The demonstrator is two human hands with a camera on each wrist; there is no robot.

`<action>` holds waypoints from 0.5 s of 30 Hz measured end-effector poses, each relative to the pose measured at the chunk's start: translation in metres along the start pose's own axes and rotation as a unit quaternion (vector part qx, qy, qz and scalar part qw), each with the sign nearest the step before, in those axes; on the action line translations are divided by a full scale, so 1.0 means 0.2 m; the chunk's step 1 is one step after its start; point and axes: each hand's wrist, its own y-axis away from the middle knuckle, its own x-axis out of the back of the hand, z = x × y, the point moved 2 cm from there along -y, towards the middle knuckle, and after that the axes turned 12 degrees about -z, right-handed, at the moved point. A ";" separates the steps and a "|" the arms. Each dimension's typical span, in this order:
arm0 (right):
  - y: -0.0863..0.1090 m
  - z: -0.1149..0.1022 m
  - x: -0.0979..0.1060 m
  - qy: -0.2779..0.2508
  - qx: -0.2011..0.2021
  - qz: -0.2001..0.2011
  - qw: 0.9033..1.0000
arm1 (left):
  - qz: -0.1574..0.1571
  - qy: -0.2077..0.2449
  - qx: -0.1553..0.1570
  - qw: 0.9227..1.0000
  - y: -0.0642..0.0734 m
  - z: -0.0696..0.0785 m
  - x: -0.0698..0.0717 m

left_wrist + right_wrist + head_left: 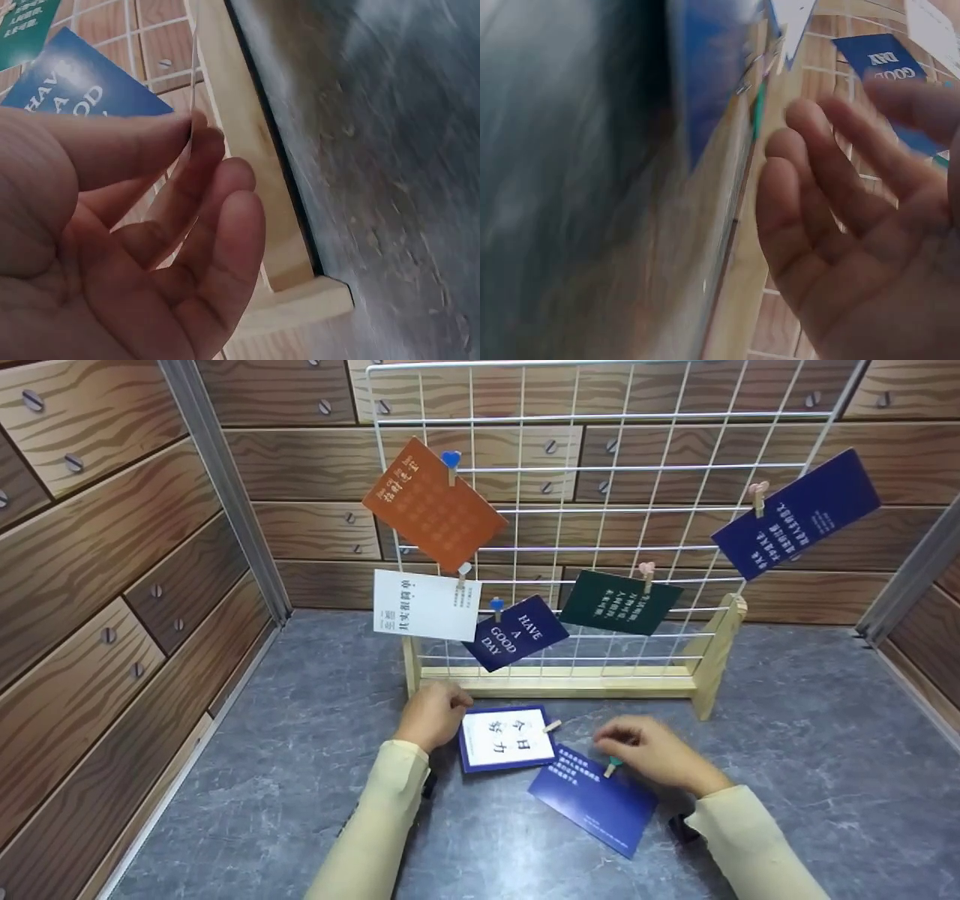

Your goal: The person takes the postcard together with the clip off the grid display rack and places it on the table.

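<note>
Wood-grain panels (300, 465) studded with slotted screw heads enclose a mottled grey surface (247, 810), where a white wire grid (560, 511) rises from a pale wooden stand (555, 684) beyond the person's fingers. The left hand (433, 717) pinches the corner of a thin, blue-bordered white card (507, 740) between thumb and forefinger; the rectangle extends rightward from those fingertips, a bare wooden clip (553, 726) at its far edge. On the right hand (645, 750) the fingers curve loosely, a gap between thumb and fingertips, gripping nothing. Close below them is a green-topped clip (613, 766) over a glossy blue card (596, 808); whether it bites the card cannot be told. Past both hands' fingers, slanted cards hang on the grid: smooth orange (435, 510), navy (799, 514) and dark green (621, 601) ones, some under heart-shaped clip tops.
</note>
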 end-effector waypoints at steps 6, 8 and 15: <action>0.02 0.01 -0.03 0.129 0.047 -0.063 0.989 | -0.021 -0.017 0.025 0.999 0.00 -0.02 -0.02; 0.03 0.00 -0.03 0.148 0.040 -0.073 0.985 | -0.019 -0.019 0.036 0.999 0.00 -0.02 -0.02; 0.04 -0.01 0.00 0.189 0.005 -0.067 0.980 | -0.009 -0.025 0.051 0.998 -0.01 -0.06 -0.03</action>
